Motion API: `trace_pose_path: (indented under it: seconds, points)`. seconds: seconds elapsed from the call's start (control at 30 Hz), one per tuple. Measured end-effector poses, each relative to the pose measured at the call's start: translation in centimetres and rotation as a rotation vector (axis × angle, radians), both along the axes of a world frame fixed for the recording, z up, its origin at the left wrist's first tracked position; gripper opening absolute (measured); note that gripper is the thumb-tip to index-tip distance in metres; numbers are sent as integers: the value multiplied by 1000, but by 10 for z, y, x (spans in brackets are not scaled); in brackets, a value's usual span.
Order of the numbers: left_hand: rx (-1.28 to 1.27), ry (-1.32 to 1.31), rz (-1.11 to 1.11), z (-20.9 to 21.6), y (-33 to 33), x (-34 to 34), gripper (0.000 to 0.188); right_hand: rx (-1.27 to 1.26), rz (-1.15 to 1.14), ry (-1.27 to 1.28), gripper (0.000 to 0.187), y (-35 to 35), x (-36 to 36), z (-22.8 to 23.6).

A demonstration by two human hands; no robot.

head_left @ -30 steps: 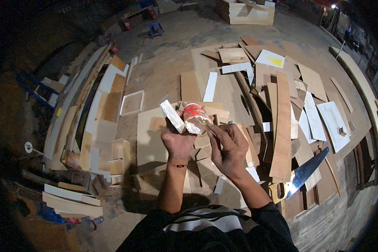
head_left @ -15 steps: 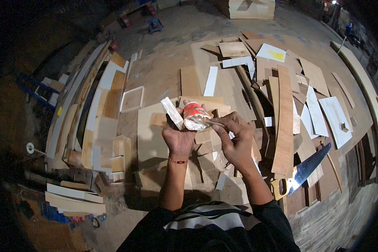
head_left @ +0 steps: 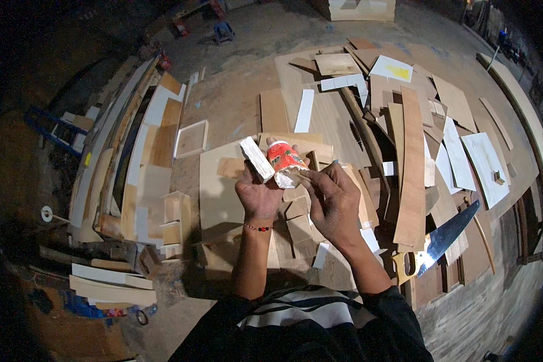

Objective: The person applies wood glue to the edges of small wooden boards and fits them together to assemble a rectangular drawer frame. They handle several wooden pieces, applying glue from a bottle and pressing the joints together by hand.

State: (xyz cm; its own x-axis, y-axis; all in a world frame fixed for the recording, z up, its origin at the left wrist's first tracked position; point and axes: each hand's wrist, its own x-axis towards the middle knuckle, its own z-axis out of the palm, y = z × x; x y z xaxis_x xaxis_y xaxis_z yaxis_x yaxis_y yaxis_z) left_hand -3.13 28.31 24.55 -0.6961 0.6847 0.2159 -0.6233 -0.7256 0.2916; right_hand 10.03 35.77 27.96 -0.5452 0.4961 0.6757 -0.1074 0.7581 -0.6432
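Note:
In the middle of the view my left hand (head_left: 258, 199), palm up, is closed around a red cup (head_left: 285, 157) tipped so that its mouth faces me. Whitish paste coats the cup's rim. A short white block (head_left: 256, 160) with a rough, smeared-looking face is held in the same hand, left of the cup. My right hand (head_left: 333, 202) pinches a thin stick-like tool (head_left: 301, 175) whose far end goes into the cup's mouth; the tip is hidden there. Below both hands lie small wooden box-like pieces (head_left: 300, 232).
Board offcuts (head_left: 409, 163) crowd the right side, with a handsaw (head_left: 446, 235) near them. Long panels (head_left: 140, 151) stand in a row at the left, beside a shallow wooden frame (head_left: 191, 139). A blue stool (head_left: 224, 32) is at the back.
The cup has been tilted a little more, and it shifted slightly right together with the white block and my left hand. My right hand remains at the cup's mouth.

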Motion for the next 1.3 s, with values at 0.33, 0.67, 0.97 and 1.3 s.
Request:
trace_pose_path:
  seconds: [0.33, 0.67, 0.97, 1.3]
  points:
    - [-647, 713, 609, -24, -6, -5, 36, -488, 102, 60, 18, 7, -4, -16]
    - [16, -21, -106, -18, 8, -10, 37, -810, 94, 58, 17, 16, 9, -33]
    - [96, -66, -224, -25, 18, -17, 38, -1084, 205, 219, 16, 31, 22, -44]
    - [-314, -33, -247, -66, 42, -9, 47, -1441, 718, 525, 37, 56, 8, -84]
